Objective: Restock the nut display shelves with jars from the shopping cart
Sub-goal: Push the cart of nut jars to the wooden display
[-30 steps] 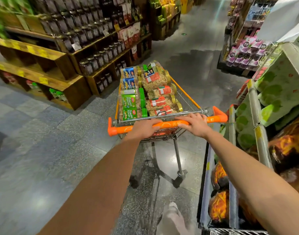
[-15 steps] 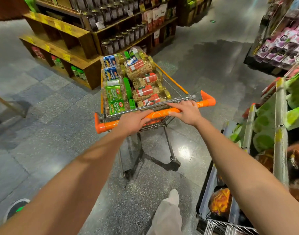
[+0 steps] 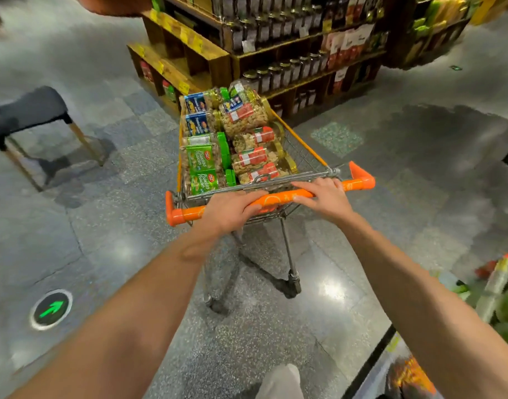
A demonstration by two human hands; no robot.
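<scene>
Zero jars [image 3: 247,119] shelved so far: whole load lying in shopping cart [image 3: 304,151], left hand [image 3: 232,210] and right hand [image 3: 323,197] gripping orange handle [image 3: 359,184], display shelves [image 3: 224,67] just ahead.

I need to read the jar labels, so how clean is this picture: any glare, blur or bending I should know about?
Head view: lamp glare spots the polished floor beside the cart; the wide lens bows the shelves near the top; the wrist of the left hand gripping the handle is motion-smeared; jars show label colours, fine print unreadable.
</scene>
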